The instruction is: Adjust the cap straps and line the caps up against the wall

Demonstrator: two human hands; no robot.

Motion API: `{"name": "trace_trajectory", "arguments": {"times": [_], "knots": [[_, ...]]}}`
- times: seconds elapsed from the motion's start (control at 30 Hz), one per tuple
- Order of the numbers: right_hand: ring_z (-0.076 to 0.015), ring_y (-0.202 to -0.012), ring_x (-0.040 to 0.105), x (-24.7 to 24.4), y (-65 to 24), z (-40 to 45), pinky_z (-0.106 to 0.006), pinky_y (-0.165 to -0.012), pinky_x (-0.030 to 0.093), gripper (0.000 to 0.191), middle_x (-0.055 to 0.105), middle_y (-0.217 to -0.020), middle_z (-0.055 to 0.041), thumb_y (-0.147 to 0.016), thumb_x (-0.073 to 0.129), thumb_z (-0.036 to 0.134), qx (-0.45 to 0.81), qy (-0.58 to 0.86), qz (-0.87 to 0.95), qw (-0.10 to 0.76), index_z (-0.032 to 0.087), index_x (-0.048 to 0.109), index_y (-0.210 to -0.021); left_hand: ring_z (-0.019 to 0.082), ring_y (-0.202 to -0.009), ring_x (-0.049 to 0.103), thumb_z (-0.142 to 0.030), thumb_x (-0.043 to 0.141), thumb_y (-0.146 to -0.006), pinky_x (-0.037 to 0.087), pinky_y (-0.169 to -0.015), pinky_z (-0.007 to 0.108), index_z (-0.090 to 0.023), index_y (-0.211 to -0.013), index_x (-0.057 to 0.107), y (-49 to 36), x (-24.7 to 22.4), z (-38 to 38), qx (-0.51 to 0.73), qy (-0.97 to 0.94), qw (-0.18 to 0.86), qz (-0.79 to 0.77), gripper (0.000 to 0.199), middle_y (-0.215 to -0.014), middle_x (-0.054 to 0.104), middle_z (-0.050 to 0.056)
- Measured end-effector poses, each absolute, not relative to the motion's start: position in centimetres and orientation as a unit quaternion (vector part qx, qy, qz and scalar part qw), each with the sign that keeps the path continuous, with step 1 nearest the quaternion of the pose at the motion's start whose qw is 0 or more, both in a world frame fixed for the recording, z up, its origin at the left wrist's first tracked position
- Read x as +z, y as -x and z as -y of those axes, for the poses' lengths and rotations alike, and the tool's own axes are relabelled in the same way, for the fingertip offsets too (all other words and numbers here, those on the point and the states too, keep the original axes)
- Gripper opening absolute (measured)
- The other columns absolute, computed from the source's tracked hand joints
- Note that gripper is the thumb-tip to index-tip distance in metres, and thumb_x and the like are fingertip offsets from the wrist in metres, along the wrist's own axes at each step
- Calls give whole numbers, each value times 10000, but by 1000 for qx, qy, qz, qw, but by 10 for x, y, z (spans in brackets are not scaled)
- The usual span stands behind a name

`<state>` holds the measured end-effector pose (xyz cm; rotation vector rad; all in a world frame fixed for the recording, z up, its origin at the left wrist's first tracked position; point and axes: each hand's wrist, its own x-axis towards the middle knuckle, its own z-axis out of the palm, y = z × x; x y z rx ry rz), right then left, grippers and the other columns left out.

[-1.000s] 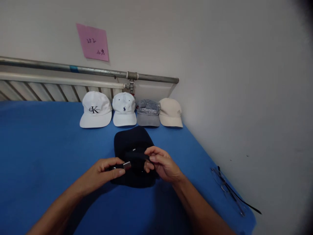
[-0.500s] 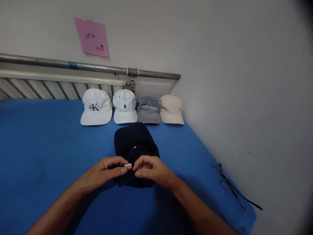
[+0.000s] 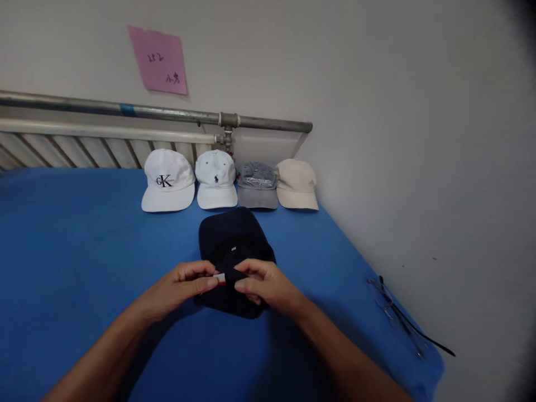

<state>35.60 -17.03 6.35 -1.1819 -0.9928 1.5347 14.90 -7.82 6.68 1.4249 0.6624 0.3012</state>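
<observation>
A dark navy cap (image 3: 230, 226) lies on the blue surface in front of me, its brim pointing away and its inside partly showing. My left hand (image 3: 190, 285) is closed, thumb and fingers pinching a small silver buckle (image 3: 219, 277) with a red edge at the cap's near side. Just right of the buckle, my right hand (image 3: 263, 285) pinches a piece of the dark cap strap (image 3: 235, 276) between thumb and fingers. My fingers hide part of the cap, and the dark cloth makes the strap's path hard to make out.
Behind it stand a white cap (image 3: 167, 192), a pale cap (image 3: 216, 192), a grey cap (image 3: 257, 190) and a beige cap (image 3: 297, 187) in a row. Eyeglasses (image 3: 396, 310) lie near the right edge. A radiator (image 3: 84, 148) and a metal pipe (image 3: 176, 113) run along the wall.
My right thumb and fingers have closed on the dark strap beside the buckle and lifted it slightly. My left hand still pinches the buckle. The whole view has shifted slightly.
</observation>
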Motion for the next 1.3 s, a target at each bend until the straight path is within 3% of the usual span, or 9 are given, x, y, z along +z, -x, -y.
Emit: {"name": "trace_trajectory", "arguments": {"times": [0.1, 0.3, 0.53, 0.63, 0.83, 1.0, 1.17, 1.3], "knots": [[-32, -410, 376, 63, -351, 171, -191, -399, 258, 192, 522, -555, 76, -738, 708, 336, 620, 501, 413, 441, 170, 625, -788, 134, -703, 459, -385, 704, -776, 338, -663, 253, -200, -905, 755, -147, 66, 77, 119, -642, 697, -296, 232, -741, 577, 5], [-35, -409, 330, 66, -346, 174, -204, -409, 231, 170, 502, -585, 75, -777, 631, 344, 576, 505, 405, 498, 193, 554, -763, 128, -699, 486, -297, 692, -741, 356, -677, 249, -216, -855, 765, -150, 69, 80, 140, -630, 699, -307, 157, -742, 621, 0], [-91, -601, 471, 72, -338, 183, -231, -565, 370, 144, 536, -654, 34, -819, 609, 326, 466, 517, 525, 489, 188, 593, -783, 109, -654, 478, -379, 770, -723, 348, -629, 227, -178, -753, 729, -157, 67, 86, 155, -604, 715, -316, 207, -686, 598, -7], [-91, -599, 475, 72, -338, 182, -234, -576, 387, 198, 528, -660, 35, -878, 541, 363, 475, 516, 509, 499, 190, 610, -812, 99, -622, 463, -387, 760, -736, 346, -605, 219, -191, -773, 743, -156, 65, 86, 158, -594, 726, -306, 201, -672, 592, -14], [-66, -511, 395, 78, -343, 181, -214, -492, 313, 163, 475, -586, 65, -819, 620, 346, 546, 505, 469, 475, 188, 659, -814, 91, -623, 465, -396, 778, -724, 348, -599, 206, -207, -783, 762, -153, 62, 82, 177, -582, 728, -314, 198, -681, 605, -14], [-73, -545, 488, 78, -345, 182, -213, -521, 361, 158, 572, -605, 54, -692, 773, 280, 569, 464, 505, 455, 182, 657, -737, 106, -658, 493, -385, 789, -715, 376, -635, 217, -215, -780, 763, -153, 64, 82, 174, -581, 724, -328, 184, -700, 623, -11], [-48, -441, 410, 68, -350, 177, -194, -437, 306, 145, 528, -525, 81, -714, 754, 265, 605, 446, 447, 485, 180, 643, -749, 101, -638, 482, -363, 790, -700, 376, -631, 216, -232, -772, 770, -153, 66, 81, 185, -577, 724, -330, 151, -688, 625, -20], [-56, -403, 428, 65, -353, 174, -189, -413, 327, 162, 512, -476, 97, -715, 741, 249, 634, 401, 391, 534, 187, 611, -790, 125, -704, 527, -356, 789, -689, 396, -667, 224, -224, -743, 769, -151, 68, 79, 200, -573, 725, -324, 144, -756, 666, 2]]}}
